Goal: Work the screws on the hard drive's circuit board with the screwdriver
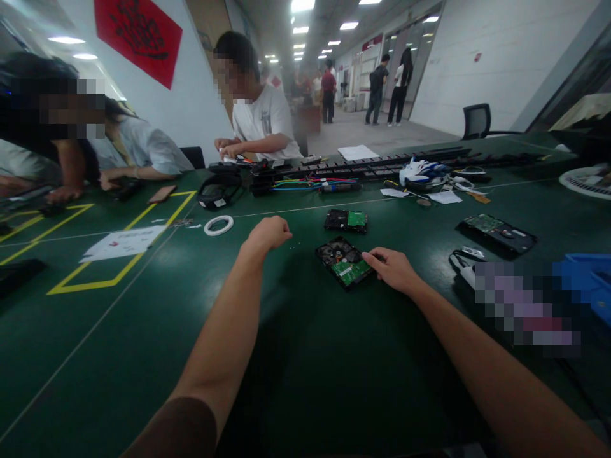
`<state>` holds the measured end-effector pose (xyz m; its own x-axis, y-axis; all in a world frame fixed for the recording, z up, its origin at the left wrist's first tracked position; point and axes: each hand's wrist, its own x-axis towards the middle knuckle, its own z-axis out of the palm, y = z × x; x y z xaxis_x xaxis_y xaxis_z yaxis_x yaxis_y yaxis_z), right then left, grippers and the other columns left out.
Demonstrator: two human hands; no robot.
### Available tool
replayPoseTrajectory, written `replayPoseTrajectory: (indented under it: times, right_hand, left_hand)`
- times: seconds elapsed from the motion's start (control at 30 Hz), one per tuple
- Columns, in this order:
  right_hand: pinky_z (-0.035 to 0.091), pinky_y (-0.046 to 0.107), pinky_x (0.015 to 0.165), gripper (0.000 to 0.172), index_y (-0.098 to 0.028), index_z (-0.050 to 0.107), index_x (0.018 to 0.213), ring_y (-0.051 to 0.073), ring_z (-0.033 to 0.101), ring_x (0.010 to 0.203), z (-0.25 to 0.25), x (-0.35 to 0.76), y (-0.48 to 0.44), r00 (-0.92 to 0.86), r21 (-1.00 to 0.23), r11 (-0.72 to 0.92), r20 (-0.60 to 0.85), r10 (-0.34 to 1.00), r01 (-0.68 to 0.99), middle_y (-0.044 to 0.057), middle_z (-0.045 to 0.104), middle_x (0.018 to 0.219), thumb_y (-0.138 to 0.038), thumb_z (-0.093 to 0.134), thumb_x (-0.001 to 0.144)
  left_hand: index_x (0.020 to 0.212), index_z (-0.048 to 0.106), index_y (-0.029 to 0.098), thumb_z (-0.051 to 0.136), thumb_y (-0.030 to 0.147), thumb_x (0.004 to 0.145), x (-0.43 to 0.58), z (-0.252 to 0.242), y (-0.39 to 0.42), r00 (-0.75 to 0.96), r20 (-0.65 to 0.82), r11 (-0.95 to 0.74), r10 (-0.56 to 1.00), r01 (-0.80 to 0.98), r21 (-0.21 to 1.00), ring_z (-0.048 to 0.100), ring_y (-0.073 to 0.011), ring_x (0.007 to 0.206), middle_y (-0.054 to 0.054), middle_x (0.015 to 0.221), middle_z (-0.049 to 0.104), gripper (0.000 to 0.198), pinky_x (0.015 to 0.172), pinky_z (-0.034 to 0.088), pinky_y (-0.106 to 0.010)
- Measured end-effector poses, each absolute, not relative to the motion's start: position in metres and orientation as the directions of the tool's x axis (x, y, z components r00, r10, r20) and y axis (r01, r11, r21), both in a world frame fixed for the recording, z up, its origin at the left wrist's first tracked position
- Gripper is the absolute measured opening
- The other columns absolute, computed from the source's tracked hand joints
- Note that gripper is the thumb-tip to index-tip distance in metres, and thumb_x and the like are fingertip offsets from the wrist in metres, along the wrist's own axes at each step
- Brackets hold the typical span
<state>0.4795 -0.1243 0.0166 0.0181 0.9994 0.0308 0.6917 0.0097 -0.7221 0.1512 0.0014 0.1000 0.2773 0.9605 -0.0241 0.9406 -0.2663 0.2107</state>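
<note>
My right hand (392, 272) grips the right edge of a hard drive (335, 253) between thumb and fingers. This drive lies at an angle on the table, its green circuit board showing at the near side. My left hand (271, 234) is closed above the table, left of the drive. Its fingertips are partly hidden, so I cannot tell what they hold. Tiny pale bits, perhaps screws (296, 245), lie just below and right of it. A second hard drive (346, 220) rests flat behind the first. Farther right lies another hard drive (497, 234).
Left of my hand lie a white ring (218, 225) and a paper sheet (123, 242) by yellow tape. Cables, a headset (219, 191) and gloves (422, 172) line the back. A blue bin (589, 280) stands right. A person (265, 121) works across the table.
</note>
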Motion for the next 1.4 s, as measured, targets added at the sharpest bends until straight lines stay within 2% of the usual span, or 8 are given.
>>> replayPoseTrajectory:
  times: [0.2, 0.4, 0.67, 0.87, 1.03, 1.1, 1.23, 1.4]
  right_hand:
    - [0.045, 0.031, 0.062, 0.046, -0.022, 0.075, 0.097, 0.017, 0.063, 0.055, 0.019, 0.478, -0.124, 0.010, -0.708, 0.031, 0.054, 0.999, 0.706, -0.002, 0.064, 0.059, -0.063, 0.053, 0.098]
    - [0.045, 0.031, 0.061, 0.046, -0.021, 0.075, 0.100, 0.017, 0.062, 0.053, 0.020, 0.478, -0.125, 0.015, -0.717, 0.009, 0.027, 1.000, 0.697, -0.001, 0.064, 0.057, -0.062, 0.053, 0.098]
    - [0.046, 0.030, 0.058, 0.046, -0.021, 0.075, 0.103, 0.017, 0.063, 0.052, 0.018, 0.479, -0.124, 0.035, -0.730, 0.004, 0.038, 0.999, 0.683, 0.000, 0.067, 0.059, -0.061, 0.054, 0.098]
    - [0.048, 0.029, 0.053, 0.046, -0.020, 0.072, 0.105, 0.016, 0.062, 0.047, 0.017, 0.484, -0.124, 0.082, -0.774, -0.038, 0.018, 0.996, 0.632, 0.000, 0.067, 0.057, -0.062, 0.055, 0.097]
    - [0.050, 0.030, 0.058, 0.032, -0.021, 0.071, 0.099, 0.014, 0.065, 0.055, 0.032, 0.479, -0.132, 0.216, -0.764, 0.079, 0.278, 0.936, 0.640, 0.005, 0.075, 0.082, -0.052, 0.063, 0.096]
    - [0.048, 0.030, 0.056, 0.031, -0.021, 0.072, 0.097, 0.014, 0.063, 0.058, 0.041, 0.469, -0.139, 0.181, -0.827, 0.156, 0.295, 0.938, 0.540, 0.005, 0.074, 0.085, -0.052, 0.069, 0.093]
    - [0.041, 0.026, 0.048, 0.036, -0.021, 0.072, 0.100, 0.012, 0.056, 0.056, 0.051, 0.448, -0.151, 0.013, -0.985, 0.110, 0.113, 0.994, 0.131, 0.000, 0.068, 0.073, -0.054, 0.077, 0.087]
    - [0.041, 0.023, 0.050, 0.036, -0.019, 0.071, 0.095, 0.009, 0.054, 0.059, 0.048, 0.447, -0.152, -0.014, -0.989, 0.016, 0.018, 1.000, -0.145, 0.003, 0.072, 0.087, -0.050, 0.085, 0.081]
  left_hand:
    - [0.095, 0.082, 0.018, 0.073, 0.027, 0.087, 0.145, 0.072, 0.019, 0.219, -0.228, -0.179, 0.949, 0.967, 0.181, 0.073, -0.0199, 0.072, -0.010, 0.079, 0.079, 0.014, 0.074, 0.057, -0.029]
    - [0.097, 0.081, 0.020, 0.075, 0.022, 0.083, 0.148, 0.059, 0.024, 0.231, -0.269, -0.183, 0.935, 0.964, 0.190, 0.074, -0.0195, 0.076, -0.010, 0.092, 0.081, 0.015, 0.077, 0.057, -0.029]
    - [0.094, 0.081, 0.022, 0.073, 0.020, 0.083, 0.153, 0.054, 0.022, 0.257, -0.243, -0.214, 0.935, 0.958, 0.190, 0.075, -0.0221, 0.093, -0.010, 0.102, 0.081, 0.014, 0.084, 0.056, -0.030]
    - [0.086, 0.080, 0.021, 0.072, 0.017, 0.079, 0.153, 0.068, 0.014, 0.288, -0.192, -0.255, 0.938, 0.950, 0.179, 0.074, -0.0238, 0.090, -0.010, 0.090, 0.080, 0.011, 0.084, 0.056, -0.031]
    - [0.095, 0.080, 0.020, 0.065, 0.024, 0.089, 0.174, 0.102, -0.007, 0.449, -0.039, -0.425, 0.893, 0.867, 0.261, 0.073, -0.0230, 0.095, -0.009, 0.104, 0.080, 0.017, 0.088, 0.054, -0.031]
    - [0.100, 0.079, 0.023, 0.063, 0.029, 0.092, 0.192, 0.113, -0.024, 0.535, 0.032, -0.516, 0.844, 0.795, 0.319, 0.072, -0.0201, 0.093, -0.005, 0.105, 0.079, 0.019, 0.088, 0.053, -0.030]
    - [0.093, 0.077, 0.021, 0.062, 0.027, 0.092, 0.233, 0.120, -0.064, 0.746, 0.180, -0.736, 0.641, 0.532, 0.419, 0.070, -0.0191, 0.083, -0.003, 0.091, 0.078, 0.016, 0.079, 0.053, -0.031]
    - [0.092, 0.076, 0.020, 0.060, 0.023, 0.094, 0.260, 0.119, -0.092, 0.741, 0.168, -0.728, 0.650, 0.545, 0.416, 0.072, -0.0225, 0.088, -0.006, 0.095, 0.079, 0.016, 0.076, 0.053, -0.033]
